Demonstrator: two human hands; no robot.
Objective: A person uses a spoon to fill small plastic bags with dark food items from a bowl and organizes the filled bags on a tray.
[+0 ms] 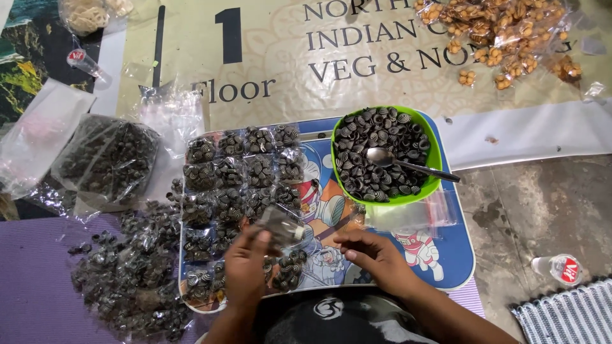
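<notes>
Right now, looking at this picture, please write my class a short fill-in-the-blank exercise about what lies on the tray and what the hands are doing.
1. The spoon rests in a bowl whose colour is ____.
2. The left hand holds a small filled ____.
3. The right hand holds ____.
4. The rows of packets lie on the ____ half of the tray.

Missing words: green; packet; nothing; left

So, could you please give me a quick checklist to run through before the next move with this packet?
1. Left hand holds small clear plastic packet of dark spiral snacks: ok.
2. Packet sealed: cannot tell.
3. Right hand free, resting on blue cartoon-printed tray: ok.
4. Green plastic bowl stocked with spirals: ok.
5. Metal spoon lying in bowl: ok.
6. Bare tray space for another packet: ok.
</notes>
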